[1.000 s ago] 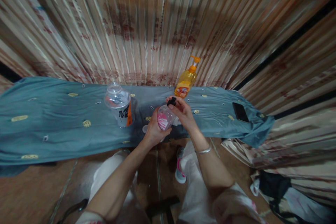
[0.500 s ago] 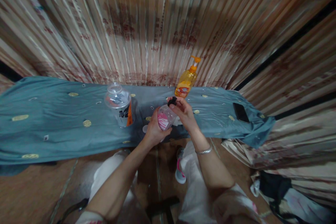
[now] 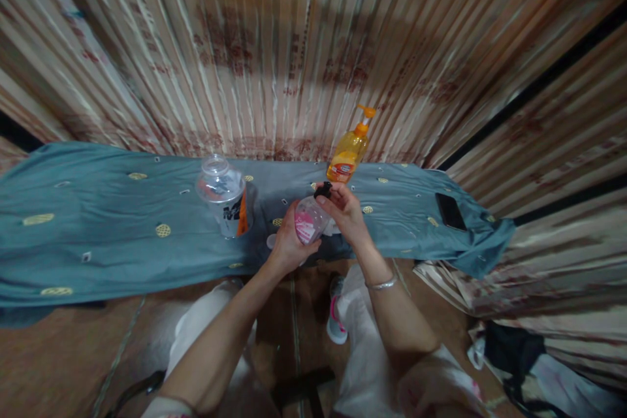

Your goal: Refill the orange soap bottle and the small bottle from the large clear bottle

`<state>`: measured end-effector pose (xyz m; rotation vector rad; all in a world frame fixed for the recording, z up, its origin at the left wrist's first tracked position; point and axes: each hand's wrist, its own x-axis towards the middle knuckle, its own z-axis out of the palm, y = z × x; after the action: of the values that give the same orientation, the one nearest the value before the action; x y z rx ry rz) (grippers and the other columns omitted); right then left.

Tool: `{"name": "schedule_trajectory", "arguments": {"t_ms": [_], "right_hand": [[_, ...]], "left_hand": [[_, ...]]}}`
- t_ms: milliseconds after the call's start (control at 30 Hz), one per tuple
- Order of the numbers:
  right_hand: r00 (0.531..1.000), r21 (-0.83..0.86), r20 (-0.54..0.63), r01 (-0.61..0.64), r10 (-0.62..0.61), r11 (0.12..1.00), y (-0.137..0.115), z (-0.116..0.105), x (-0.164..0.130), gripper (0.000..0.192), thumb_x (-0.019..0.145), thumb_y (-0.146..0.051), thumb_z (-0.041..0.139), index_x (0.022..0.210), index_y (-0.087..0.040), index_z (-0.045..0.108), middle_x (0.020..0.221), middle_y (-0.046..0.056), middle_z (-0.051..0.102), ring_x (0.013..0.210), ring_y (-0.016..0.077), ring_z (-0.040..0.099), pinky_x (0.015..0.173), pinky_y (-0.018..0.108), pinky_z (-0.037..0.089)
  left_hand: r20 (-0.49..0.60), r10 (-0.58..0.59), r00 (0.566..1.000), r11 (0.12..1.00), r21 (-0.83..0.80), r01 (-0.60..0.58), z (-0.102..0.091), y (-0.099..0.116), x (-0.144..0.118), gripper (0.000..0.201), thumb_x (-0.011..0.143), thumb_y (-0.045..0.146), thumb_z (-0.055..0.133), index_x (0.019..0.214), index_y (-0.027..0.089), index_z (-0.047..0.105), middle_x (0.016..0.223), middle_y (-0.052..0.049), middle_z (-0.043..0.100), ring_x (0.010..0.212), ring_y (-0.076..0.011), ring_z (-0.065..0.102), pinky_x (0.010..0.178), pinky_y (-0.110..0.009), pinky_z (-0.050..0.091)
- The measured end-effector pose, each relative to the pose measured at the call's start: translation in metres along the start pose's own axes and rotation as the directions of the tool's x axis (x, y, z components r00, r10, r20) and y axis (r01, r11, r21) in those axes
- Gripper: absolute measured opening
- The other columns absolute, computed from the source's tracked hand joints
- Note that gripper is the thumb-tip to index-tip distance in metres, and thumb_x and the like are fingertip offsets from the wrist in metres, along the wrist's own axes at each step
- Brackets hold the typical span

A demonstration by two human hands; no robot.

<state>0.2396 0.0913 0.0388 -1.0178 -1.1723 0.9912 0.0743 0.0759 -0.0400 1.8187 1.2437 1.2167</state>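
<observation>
1. Where the striped curtain [image 3: 294, 46] hangs across twelve o'clock, a long surface under a teal cloth [image 3: 98, 235] runs from nine to three.
2. On that cloth, a clear plastic jar [image 3: 223, 199] stands at ten o'clock of the hands; contents unclear.
3. An orange pump bottle [image 3: 347, 160] of amber liquid stands at one o'clock.
4. A black phone [image 3: 449, 211] lies at three.
5. The left hand [image 3: 287, 245] is wrapped round a small pink-labelled bottle [image 3: 308, 222], dead centre above the cloth's near edge.
6. The right hand [image 3: 345, 212] is pinching its black cap [image 3: 323, 191].

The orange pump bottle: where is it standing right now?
In the head view, the orange pump bottle stands upright at the far edge of the blue cloth, just beyond the right hand.
</observation>
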Motion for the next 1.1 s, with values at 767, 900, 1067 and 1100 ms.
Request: {"name": "schedule_trajectory", "arguments": {"t_ms": [767,900,1067,1100], "right_hand": [[0.999,-0.044,-0.039,0.002,-0.004,0.999,0.0013,-0.0001,-0.0006,0.054,0.066,-0.065,0.100,0.095,-0.029,0.072,0.120,0.006,0.084,0.115,0.0258,0.076,0.111,0.045,0.062],[1.000,-0.024,0.004,0.004,-0.004,1.000,-0.0020,0.0001,-0.0029,0.054,0.071,-0.064,0.097,0.108,-0.030,0.076,0.116,0.005,0.084,0.116,0.0271,0.077,0.112,0.045,0.061],[0.998,-0.043,-0.065,0.020,-0.023,0.999,0.0016,0.0022,-0.0017,0.062,0.063,-0.069,0.101,0.101,-0.030,0.072,0.115,0.006,0.083,0.112,0.0251,0.076,0.113,0.045,0.060],[0.996,-0.053,-0.084,0.019,-0.023,0.998,0.0028,0.0023,-0.0011,0.062,0.061,-0.069,0.102,0.096,-0.029,0.070,0.118,0.006,0.083,0.113,0.0252,0.076,0.114,0.046,0.060]], "left_hand": [[0.019,0.052,0.998,0.998,-0.020,-0.052,0.0004,0.0013,-0.0001,0.101,0.067,0.023,0.092,0.159,0.020,0.050,0.152,-0.020,0.071,0.141,-0.0391,0.073,0.120,-0.056,0.060],[0.018,0.033,0.999,0.999,-0.012,-0.033,-0.0005,0.0000,-0.0001,0.103,0.067,0.023,0.093,0.160,0.020,0.049,0.152,-0.019,0.071,0.140,-0.0390,0.073,0.119,-0.056,0.061],[0.025,0.015,1.000,1.000,0.009,-0.015,0.0009,-0.0017,-0.0020,0.107,0.066,0.025,0.094,0.162,0.018,0.046,0.155,-0.022,0.070,0.142,-0.0407,0.072,0.119,-0.057,0.061],[0.025,0.018,1.000,1.000,0.010,-0.018,0.0015,-0.0017,-0.0025,0.108,0.066,0.025,0.094,0.162,0.018,0.046,0.156,-0.022,0.070,0.142,-0.0407,0.072,0.119,-0.057,0.061]]}}
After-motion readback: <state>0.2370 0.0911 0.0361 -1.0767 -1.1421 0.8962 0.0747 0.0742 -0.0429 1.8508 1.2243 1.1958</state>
